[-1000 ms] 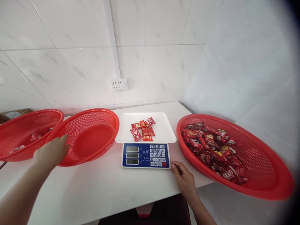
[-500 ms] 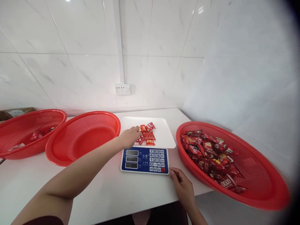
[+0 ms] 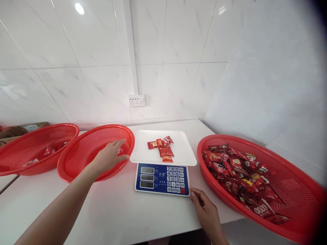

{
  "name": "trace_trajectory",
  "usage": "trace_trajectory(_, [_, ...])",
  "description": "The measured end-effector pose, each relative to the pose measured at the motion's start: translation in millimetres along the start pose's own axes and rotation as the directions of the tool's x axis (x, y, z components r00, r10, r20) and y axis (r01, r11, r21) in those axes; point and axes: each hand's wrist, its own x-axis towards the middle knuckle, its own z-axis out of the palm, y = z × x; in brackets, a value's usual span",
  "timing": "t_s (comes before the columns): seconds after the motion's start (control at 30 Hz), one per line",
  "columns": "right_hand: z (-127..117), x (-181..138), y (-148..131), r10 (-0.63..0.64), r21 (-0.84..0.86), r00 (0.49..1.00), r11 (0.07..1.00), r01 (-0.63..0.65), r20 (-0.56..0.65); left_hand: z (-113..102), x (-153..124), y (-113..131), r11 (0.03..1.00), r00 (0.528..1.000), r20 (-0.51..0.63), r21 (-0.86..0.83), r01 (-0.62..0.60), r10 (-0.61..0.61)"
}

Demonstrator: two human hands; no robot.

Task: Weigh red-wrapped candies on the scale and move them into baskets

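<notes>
My left hand (image 3: 109,156) is over the middle red basket (image 3: 95,128), its fingers apart. A small red packet (image 3: 120,151) shows just below the fingers, apparently loose in that basket. Several red snack packets (image 3: 166,151) lie bunched on the white pan (image 3: 184,146) of a digital scale. My right hand (image 3: 205,209) pinches the near right corner of the scale (image 3: 159,179), with thumb and forefinger at its edge and the other fingers curled. The scale has a blue panel with number keys and three small displays.
To the right, a large red basket (image 3: 298,180) holds many red packets (image 3: 235,170) and overhangs the table's edge. Another red basket (image 3: 38,136) with a few packets stands at far left, before a cardboard box (image 3: 38,125). A wall socket (image 3: 136,100) is behind the scale.
My left hand has moved from the packets on the pan leftward to the middle basket. One packet fewer lies on the pan, and one now shows in that basket. The right hand stays at the scale's corner.
</notes>
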Motion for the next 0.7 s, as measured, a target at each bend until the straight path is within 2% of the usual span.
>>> trace_trajectory(0.07, [0.1, 0.2, -1.2, 0.006, -0.002, 1.000, 1.000, -0.006, -0.007, 9.0, -10.7, -1.7, 1.000, 0.994, 0.105, -0.021, -0.011, 0.014])
trace_trajectory(0.13, [0.2, 0.5, -2.0, -0.001, -0.002, 1.000, 1.000, 0.001, -0.009, 16.1, -17.6, -2.5, 1.000, 0.989, 0.148, -0.019, 0.006, -0.003])
trace_trajectory(0.27, [-0.1, 0.8, -0.7, -0.019, -0.019, 1.000, 1.000, 0.019, -0.007, 20.5, -18.1, -11.6, 0.999, 0.993, 0.115, -0.029, 0.019, -0.015])
trace_trajectory(0.5, [-0.9, -0.1, 0.7, -0.011, -0.052, 1.000, 0.999, 0.012, 0.017, 23.3, -12.1, -42.9, 0.990, 0.991, 0.079, -0.080, 0.115, -0.109])
trace_trajectory(0.6, [-0.9, 0.0, -0.8, -0.021, -0.057, 1.000, 0.998, 0.022, 0.013, 25.5, -15.5, -41.6, 0.988, 0.992, 0.062, -0.102, 0.116, -0.110])
trace_trajectory(0.7, [-0.8, 0.0, -1.5, -0.039, -0.055, 0.999, 0.998, 0.040, 0.020, 18.2, -17.9, -38.8, 0.972, 0.993, 0.039, -0.203, 0.120, -0.114])
